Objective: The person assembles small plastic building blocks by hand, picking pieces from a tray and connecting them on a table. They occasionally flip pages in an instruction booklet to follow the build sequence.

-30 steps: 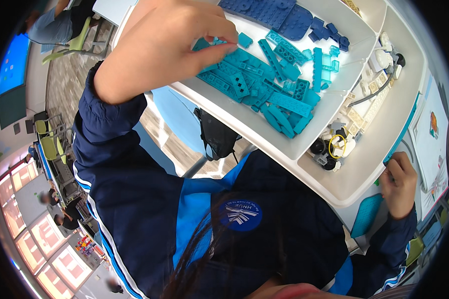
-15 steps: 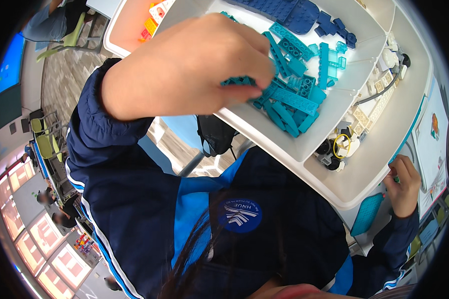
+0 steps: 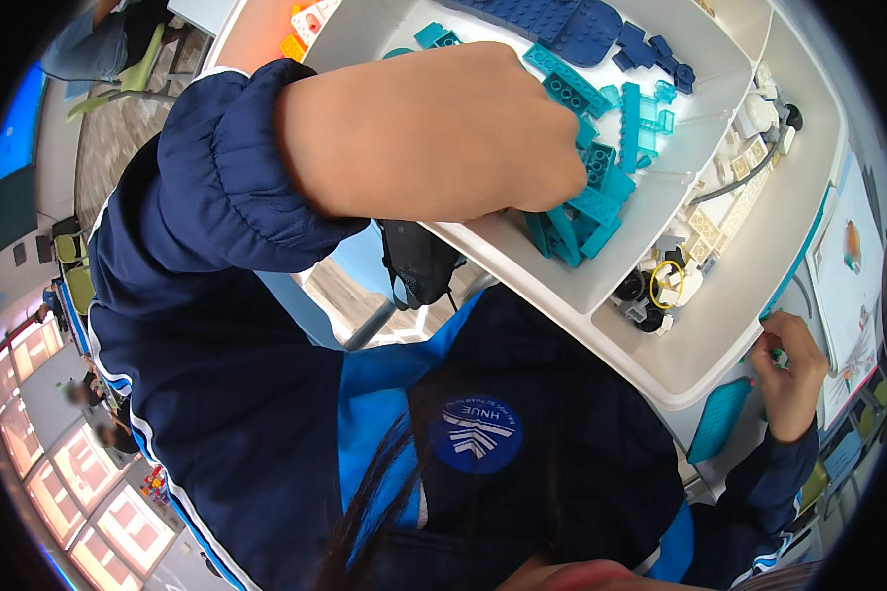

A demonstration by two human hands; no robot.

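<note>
My left hand (image 3: 443, 138) reaches into the middle compartment of a white sorting tray (image 3: 601, 330), its fingers curled down among teal building bricks (image 3: 596, 207). The back of the hand hides its fingertips and whatever they hold. At the right, outside the tray, my right hand (image 3: 796, 374) is closed, thumb against fingers, around a small green piece (image 3: 779, 357) that barely shows. Just beside that hand lies a flat teal plate (image 3: 719, 422). Clear teal bricks (image 3: 652, 120) sit farther right in the compartment.
Dark blue plates and pieces (image 3: 577, 30) lie at the compartment's far side. The right compartment holds white and grey pieces (image 3: 710, 231) with a yellow ring (image 3: 667, 284). Orange pieces (image 3: 294, 46) are at the far left. A sheet with drawings (image 3: 852, 266) rests at the right.
My left hand has moved right and its fingers have curled down out of sight into the teal bricks. My right hand stays in nearly the same place.
</note>
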